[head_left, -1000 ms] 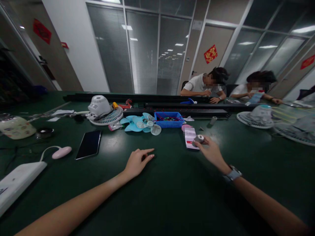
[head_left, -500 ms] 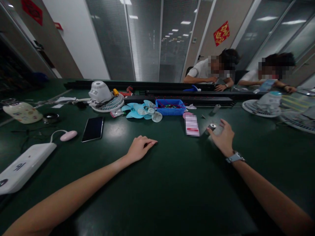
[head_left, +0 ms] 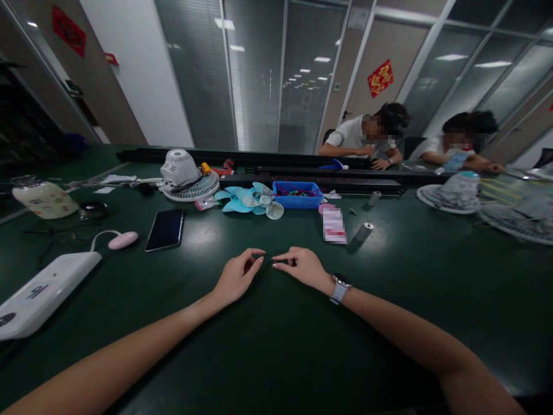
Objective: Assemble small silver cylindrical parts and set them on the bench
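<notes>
My left hand [head_left: 238,274] rests on the dark green table [head_left: 276,346], thumb and fingers apart with nothing between them. Facing it, my right hand [head_left: 305,268] wears a watch [head_left: 340,288]; its thumb and forefinger are slightly apart and hold nothing. A small gap separates the two sets of fingertips. A small metallic cylinder [head_left: 364,231] stands to the right, beyond my right hand. Beside it lies a pink and white packet [head_left: 333,225]. Farther back are a blue tray [head_left: 298,202] with wires and light-blue fan blades [head_left: 242,199].
At left are a phone [head_left: 165,229], a white power strip [head_left: 47,294], a jar [head_left: 45,199] and a fan head [head_left: 179,170]. More fan parts [head_left: 453,193] lie at right. Two people [head_left: 360,138] sit across the table behind black rails [head_left: 328,183].
My right hand has moved left, away from the metallic cylinder, which stands on the table, to near my left hand. My left hand's thumb and fingers have spread apart. The view has shifted slightly.
</notes>
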Demonstrator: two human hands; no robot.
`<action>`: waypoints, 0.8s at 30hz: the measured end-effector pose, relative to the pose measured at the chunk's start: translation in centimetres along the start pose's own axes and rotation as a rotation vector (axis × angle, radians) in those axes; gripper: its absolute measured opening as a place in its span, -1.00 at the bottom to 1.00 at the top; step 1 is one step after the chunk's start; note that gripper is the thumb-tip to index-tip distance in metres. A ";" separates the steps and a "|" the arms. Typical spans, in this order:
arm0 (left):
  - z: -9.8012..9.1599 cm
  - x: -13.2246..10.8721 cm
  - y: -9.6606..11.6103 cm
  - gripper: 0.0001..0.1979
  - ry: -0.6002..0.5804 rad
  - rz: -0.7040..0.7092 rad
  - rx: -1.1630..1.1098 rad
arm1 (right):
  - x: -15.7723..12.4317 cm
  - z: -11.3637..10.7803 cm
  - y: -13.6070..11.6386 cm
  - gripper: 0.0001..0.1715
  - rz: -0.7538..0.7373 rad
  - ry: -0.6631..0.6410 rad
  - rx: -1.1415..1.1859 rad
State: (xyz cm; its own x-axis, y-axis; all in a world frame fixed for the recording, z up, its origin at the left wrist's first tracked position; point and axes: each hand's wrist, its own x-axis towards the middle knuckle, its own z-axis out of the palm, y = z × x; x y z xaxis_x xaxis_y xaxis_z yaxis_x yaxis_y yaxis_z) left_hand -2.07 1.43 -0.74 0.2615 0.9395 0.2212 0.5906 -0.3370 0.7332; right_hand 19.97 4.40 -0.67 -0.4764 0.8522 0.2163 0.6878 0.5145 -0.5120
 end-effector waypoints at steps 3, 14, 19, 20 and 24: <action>0.1 0.2 0.0 -0.67 -0.007 0.003 0.031 | -0.1 0.0 -0.1 -0.67 -0.013 0.005 0.002; 0.1 0.2 -0.4 -0.67 -0.042 0.010 0.041 | -4.1 -11.3 12.2 -0.62 0.220 0.853 -0.503; 0.1 0.3 0.0 -0.67 -0.035 0.002 0.033 | -5.0 -11.4 15.9 -0.65 0.318 0.810 -0.456; 0.0 0.2 0.0 -0.66 -0.034 0.002 0.030 | -5.0 -11.2 16.0 -0.65 0.342 0.812 -0.422; 0.0 0.2 0.1 -0.67 -0.039 0.004 0.018 | -4.9 -10.8 16.0 -0.57 0.400 0.804 -0.334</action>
State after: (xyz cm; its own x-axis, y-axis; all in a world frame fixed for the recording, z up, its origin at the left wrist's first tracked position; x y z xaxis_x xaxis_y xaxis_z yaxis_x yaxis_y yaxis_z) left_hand -1.97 1.61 -0.65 0.2930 0.9353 0.1982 0.6032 -0.3417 0.7206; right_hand 39.21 9.53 -0.97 0.2611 0.7168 0.6465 0.8980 0.0654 -0.4352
